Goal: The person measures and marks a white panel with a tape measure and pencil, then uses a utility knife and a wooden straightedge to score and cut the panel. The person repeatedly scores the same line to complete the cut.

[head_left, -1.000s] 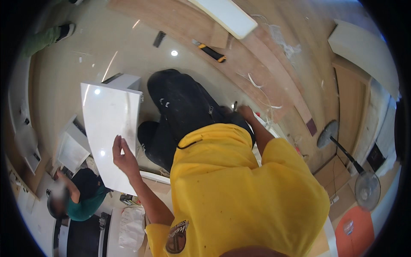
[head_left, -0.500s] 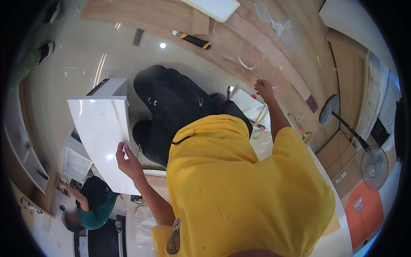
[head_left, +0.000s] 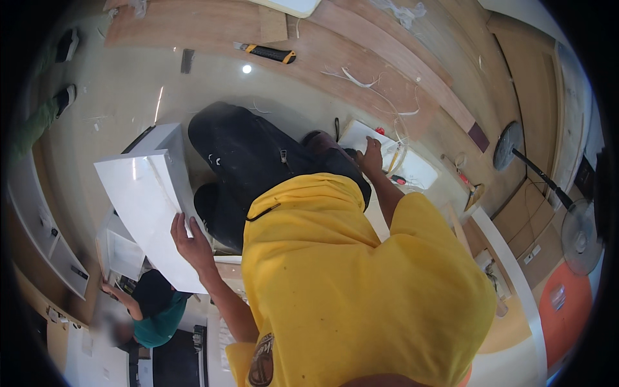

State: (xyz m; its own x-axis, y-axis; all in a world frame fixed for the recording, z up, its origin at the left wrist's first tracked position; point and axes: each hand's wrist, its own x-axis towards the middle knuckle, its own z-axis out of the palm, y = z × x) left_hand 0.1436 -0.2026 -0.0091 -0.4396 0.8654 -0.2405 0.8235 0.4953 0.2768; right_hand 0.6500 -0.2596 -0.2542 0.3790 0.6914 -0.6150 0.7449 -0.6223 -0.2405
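Observation:
My left hand [head_left: 191,244] rests with fingers stretched out on the edge of a glossy white cabinet box or drawer [head_left: 138,200], beside my bent knee. My right hand [head_left: 371,159] hangs on the other side of my body, fingers apart and holding nothing visible. It is over the near-left part of a white board [head_left: 418,169] on the floor. On that board lie a yellow stick-like tool [head_left: 393,157] and a small red-and-black item [head_left: 399,180]. Another small red item [head_left: 380,131] sits near the board's far edge.
A yellow-and-black utility knife [head_left: 265,52] lies on wood sheeting [head_left: 213,32] ahead. Thin white strips [head_left: 356,79] curl across the planks. A black-stemmed fan [head_left: 541,173] stands right. Another person in a green shirt [head_left: 159,319] works at lower left; someone's shoes [head_left: 64,100] show far left.
My right hand has come down and left, from over the wood sheeting to the white board. My left hand stays at the white box, its fingers now more spread. The view has shifted slightly.

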